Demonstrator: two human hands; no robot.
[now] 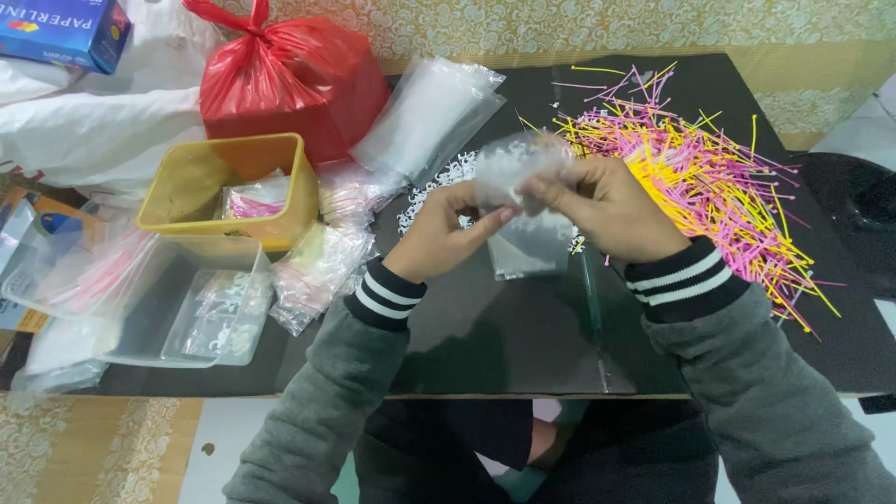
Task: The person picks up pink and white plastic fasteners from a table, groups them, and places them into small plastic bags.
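Note:
Both hands hold a small clear plastic bag point(516, 168) up over the black tabletop point(485, 327). My left hand point(446, 233) pinches its left edge between thumb and fingers. My right hand point(607, 207) grips its right edge. Under the bag lie a few more flat clear bags point(527, 254) and a scatter of small white pieces point(439, 182). A large heap of pink and yellow cable ties point(709, 177) spreads to the right of my right hand.
A yellow tub point(191, 182) holds a filled packet; a clear plastic tub point(140, 299) sits in front of it. Filled small bags point(322, 266) lie between the tubs and my left hand. A red plastic bag point(289, 79) and a stack of clear bags point(429, 112) stand behind.

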